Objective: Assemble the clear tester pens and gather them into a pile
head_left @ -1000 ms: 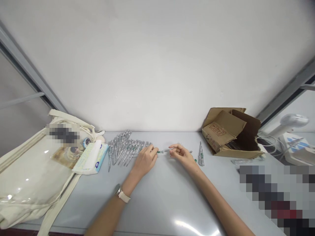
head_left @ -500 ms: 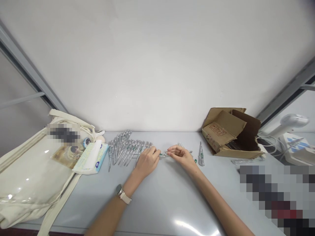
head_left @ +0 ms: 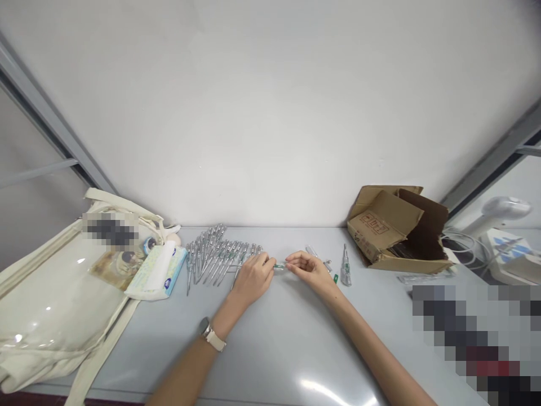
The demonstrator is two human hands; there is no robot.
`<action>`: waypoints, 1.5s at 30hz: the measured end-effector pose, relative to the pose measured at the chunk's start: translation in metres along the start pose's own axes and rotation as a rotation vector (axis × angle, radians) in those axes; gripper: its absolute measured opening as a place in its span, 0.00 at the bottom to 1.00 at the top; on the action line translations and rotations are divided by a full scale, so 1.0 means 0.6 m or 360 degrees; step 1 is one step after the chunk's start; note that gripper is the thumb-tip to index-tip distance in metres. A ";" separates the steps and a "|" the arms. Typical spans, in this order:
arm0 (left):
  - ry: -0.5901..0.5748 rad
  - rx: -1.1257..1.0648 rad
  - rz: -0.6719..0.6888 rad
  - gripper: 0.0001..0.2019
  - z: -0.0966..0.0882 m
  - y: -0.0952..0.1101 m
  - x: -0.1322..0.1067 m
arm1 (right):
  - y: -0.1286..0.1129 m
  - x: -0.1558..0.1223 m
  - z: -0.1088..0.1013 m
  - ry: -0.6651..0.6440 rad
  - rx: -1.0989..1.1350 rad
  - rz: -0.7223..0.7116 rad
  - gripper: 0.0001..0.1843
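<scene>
My left hand is closed around a clear-handled tester screwdriver with green inside, its thin shaft sticking out to the left. The fingers of my right hand are pinched at the handle's right end; any small part between them is too small to make out. Left of my hands lie several similar screwdrivers in an overlapping row. Past my right hand are a small clear tube, a small green piece and another clear-handled screwdriver, its tip toward the wall.
An open cardboard box stands at the back right, beside a white device with cables. At left are a tissue pack and a clear bag with cream straps. A wall closes off the table's back.
My right hand has shifted very slightly at the handle's end, uncovering more of the green piece and the clear tube. My left hand keeps its hold in the same place.
</scene>
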State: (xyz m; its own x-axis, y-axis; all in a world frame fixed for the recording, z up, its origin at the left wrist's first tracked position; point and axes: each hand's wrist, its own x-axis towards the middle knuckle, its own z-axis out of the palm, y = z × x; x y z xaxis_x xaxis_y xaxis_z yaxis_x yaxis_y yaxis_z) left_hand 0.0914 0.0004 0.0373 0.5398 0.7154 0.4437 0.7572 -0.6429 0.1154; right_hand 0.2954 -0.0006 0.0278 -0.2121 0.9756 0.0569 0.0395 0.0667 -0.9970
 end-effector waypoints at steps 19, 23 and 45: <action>0.0023 -0.0105 -0.0062 0.10 0.002 0.001 -0.001 | -0.022 -0.009 0.011 -0.0074 -0.0119 0.0021 0.16; 0.0091 -0.0179 -0.0091 0.11 -0.006 -0.001 0.002 | -0.029 -0.006 -0.002 0.0094 -0.0135 -0.0051 0.20; 0.0570 -0.1977 -0.0837 0.10 -0.048 0.007 0.020 | 0.002 -0.004 -0.091 0.0164 -0.1433 -0.0158 0.11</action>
State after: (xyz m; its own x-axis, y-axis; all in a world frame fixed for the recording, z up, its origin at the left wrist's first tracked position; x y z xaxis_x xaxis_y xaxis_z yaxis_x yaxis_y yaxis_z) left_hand 0.0902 -0.0015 0.0688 0.0327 0.9590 0.2813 -0.0803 -0.2781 0.9572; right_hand 0.3491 0.0089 0.0293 -0.1686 0.9676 0.1878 0.7822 0.2473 -0.5719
